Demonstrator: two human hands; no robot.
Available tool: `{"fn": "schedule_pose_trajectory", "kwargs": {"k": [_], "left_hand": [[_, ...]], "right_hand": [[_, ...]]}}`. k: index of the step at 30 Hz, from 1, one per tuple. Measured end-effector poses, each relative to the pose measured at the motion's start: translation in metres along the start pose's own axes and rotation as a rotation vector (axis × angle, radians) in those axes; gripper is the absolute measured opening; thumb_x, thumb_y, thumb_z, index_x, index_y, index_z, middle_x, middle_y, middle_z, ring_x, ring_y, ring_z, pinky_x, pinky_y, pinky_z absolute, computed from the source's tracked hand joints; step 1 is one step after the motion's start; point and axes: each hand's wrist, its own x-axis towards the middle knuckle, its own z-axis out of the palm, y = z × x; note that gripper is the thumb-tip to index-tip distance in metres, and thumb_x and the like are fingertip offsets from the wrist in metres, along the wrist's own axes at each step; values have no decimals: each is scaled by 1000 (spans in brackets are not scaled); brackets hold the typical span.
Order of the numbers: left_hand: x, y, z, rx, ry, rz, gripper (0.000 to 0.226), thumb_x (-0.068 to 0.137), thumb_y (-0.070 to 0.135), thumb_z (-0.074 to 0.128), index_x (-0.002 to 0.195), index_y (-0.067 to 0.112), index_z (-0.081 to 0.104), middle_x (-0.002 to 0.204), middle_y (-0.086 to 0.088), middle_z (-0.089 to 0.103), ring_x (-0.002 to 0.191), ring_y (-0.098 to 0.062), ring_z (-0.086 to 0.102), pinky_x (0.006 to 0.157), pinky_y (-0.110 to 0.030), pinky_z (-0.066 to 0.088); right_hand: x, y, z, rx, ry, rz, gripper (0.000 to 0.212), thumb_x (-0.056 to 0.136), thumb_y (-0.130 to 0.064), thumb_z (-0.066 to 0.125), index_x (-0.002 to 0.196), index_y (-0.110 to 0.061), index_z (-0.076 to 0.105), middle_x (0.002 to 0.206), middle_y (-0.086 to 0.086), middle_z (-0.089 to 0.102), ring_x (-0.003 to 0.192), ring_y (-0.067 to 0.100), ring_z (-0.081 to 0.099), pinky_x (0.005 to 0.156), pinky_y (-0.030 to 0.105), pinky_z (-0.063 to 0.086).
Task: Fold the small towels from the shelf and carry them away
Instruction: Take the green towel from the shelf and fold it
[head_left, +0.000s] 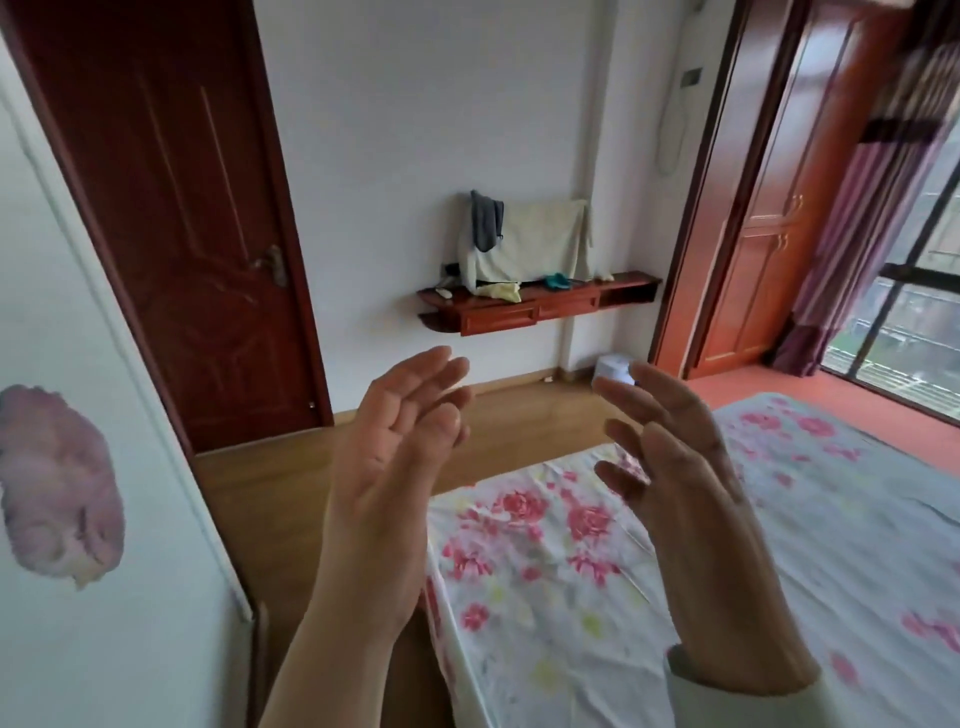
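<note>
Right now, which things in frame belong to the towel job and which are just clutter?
Job: shelf, yellow cloth and teal cloth lying on it, possibly grey cloth hung above; left hand and right hand, both empty.
Just there: remote on the shelf, pale cover, white box on the floor, floral bed, door.

Soft daylight from the window (914, 312) at right, wide-angle bending and blur toward the edges.

2 hands (389, 467) (691, 509), 1 shelf (519, 313), 2 sm. towels (501, 291) (558, 281), 1 door (171, 208), 1 bed (831, 519), 1 wardrobe (753, 260)
</note>
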Motion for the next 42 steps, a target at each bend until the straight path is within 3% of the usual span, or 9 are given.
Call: {"fn": "schedule_pose_trajectory", "kwargs": {"k": [7,11,17,21,35,42], "left_hand": [[92,-38,-24,71,62,-14,53,79,43,63,130,29,62,130,7,70,124,-15,64,103,-38,48],[139,-60,-44,120,91,-6,54,80,43,62,131,28,61,130,9,69,124,-13,64,104,-38,48],[200,-91,-91,177,147,17,54,81,47,62,133,32,60,131,12,69,125,-10,63,105,-41,48],[247,-118,-136,155,175,27,53,81,45,63,132,30,61,131,10,69,126,-12,63,104,-40,48],[479,-207,-322,71,137,-39,42,90,28,54,131,23,62,129,6,71,122,-14,66,100,-39,48],[581,-266,-373,40,133,-63,40,88,28,56,127,26,65,128,4,72,121,-15,67,98,-40,47]], "right_hand": [[105,51,24,-16,-88,23,64,68,-68,70,128,-51,57,137,-20,62,123,4,59,95,39,47],[162,80,43,20,-137,34,50,74,-57,57,124,-55,58,136,-21,62,126,5,57,94,38,45],[229,128,85,31,-176,35,50,79,-54,55,129,-52,57,138,-19,61,126,8,57,95,41,45],[278,168,121,45,-194,38,40,89,-41,54,127,-51,59,138,-17,62,128,12,55,98,44,44],[479,299,288,-33,-156,24,44,85,-52,52,129,-54,55,137,-22,61,127,5,57,102,44,46],[577,367,333,-5,-101,-11,45,84,-48,61,128,-47,58,138,-15,62,127,12,56,97,40,44]]}}
